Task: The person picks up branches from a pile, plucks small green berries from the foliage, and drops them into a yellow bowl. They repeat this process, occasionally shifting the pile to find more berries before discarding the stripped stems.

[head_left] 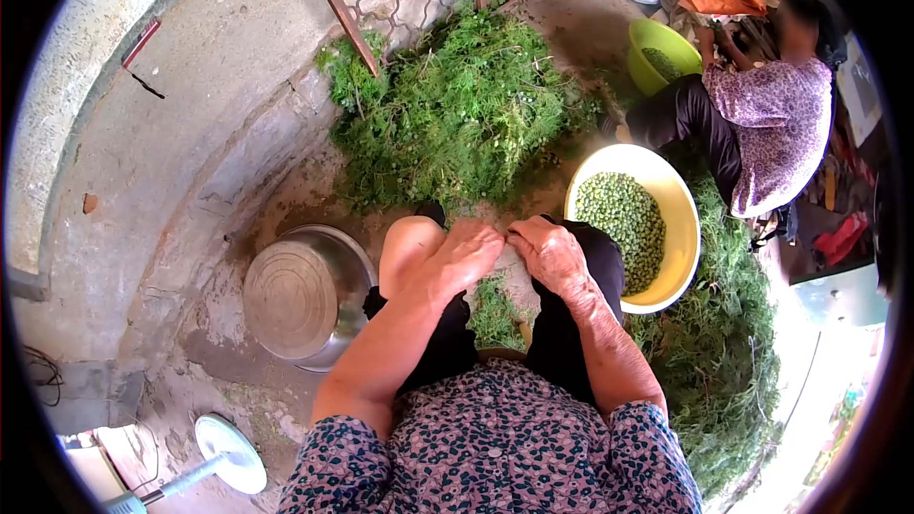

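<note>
My left hand (468, 253) and my right hand (554, 253) meet in front of my knees, their fingertips nearly touching. Both have fingers curled and pressed together; whatever is between them is hidden or too small to name. Just beyond them lies a big heap of feathery green plants (466, 105) with small pale pods among the leaves. Beside my right knee stands a yellow tub (684, 228), partly filled with small round green pods (621, 228). A few green sprigs (497, 316) lie on the ground between my legs.
An upturned metal pot (300, 295) sits at my left by the concrete wall (190, 114). Another person (771, 114) sits at the right near a green tub (647, 33). More cut plants (714, 362) lie on the right. A fan base (231, 454) stands lower left.
</note>
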`<state>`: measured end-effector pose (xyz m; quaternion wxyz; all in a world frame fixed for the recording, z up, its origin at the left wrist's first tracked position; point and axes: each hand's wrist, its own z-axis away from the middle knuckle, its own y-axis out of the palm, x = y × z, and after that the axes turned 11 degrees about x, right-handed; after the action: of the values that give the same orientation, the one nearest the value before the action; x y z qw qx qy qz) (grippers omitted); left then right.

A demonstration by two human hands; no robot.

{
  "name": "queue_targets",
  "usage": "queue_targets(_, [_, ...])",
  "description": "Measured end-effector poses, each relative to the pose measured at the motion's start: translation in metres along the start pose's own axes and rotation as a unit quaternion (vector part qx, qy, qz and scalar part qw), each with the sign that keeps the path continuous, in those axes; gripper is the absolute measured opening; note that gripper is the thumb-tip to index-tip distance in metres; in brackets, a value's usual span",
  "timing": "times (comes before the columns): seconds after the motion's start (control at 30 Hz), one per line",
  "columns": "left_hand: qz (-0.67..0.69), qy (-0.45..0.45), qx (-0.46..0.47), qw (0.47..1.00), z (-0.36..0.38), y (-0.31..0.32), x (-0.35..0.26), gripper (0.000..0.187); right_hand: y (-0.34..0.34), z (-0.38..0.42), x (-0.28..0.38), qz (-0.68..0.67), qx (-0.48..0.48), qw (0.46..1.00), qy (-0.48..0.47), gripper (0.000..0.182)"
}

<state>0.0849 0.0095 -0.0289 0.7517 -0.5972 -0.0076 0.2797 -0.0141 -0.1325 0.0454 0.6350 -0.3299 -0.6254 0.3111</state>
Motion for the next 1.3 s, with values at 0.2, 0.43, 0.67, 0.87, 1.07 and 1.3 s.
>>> queue_targets(0.2, [-0.07, -0.127, -0.104, 0.984, 0.062, -0.099, 0.011, 0.036, -0.004, 0.003, -0.001, 0.011, -0.007, 1.0, -0.024, 0.016])
queue_targets(0.43, [0.168, -0.04, -0.495, 0.852, 0.138, -0.178, -0.011, 0.048, -0.001, 0.004, -0.006, 0.013, -0.008, 1.0, -0.02, 0.015])
queue_targets(0.67, [-0.031, 0.302, -0.551, 0.777, 0.185, -0.294, -0.091, 0.04, 0.002, 0.002, -0.004, 0.02, 0.008, 1.0, -0.011, 0.015])
queue_targets(0.87, [-0.066, 0.34, -0.556, 0.755, 0.194, -0.297, -0.111, 0.039, 0.001, 0.007, -0.009, 0.024, 0.002, 1.0, -0.019, 0.016])
queue_targets(1.07, [-0.074, 0.361, -0.567, 0.737, 0.199, -0.298, -0.125, 0.038, 0.0, 0.01, -0.011, 0.028, -0.012, 0.999, -0.019, 0.015])
queue_targets(1.3, [-0.082, 0.381, -0.578, 0.717, 0.204, -0.304, -0.13, 0.036, 0.003, 0.012, -0.017, 0.111, -0.041, 0.991, -0.06, 0.005])
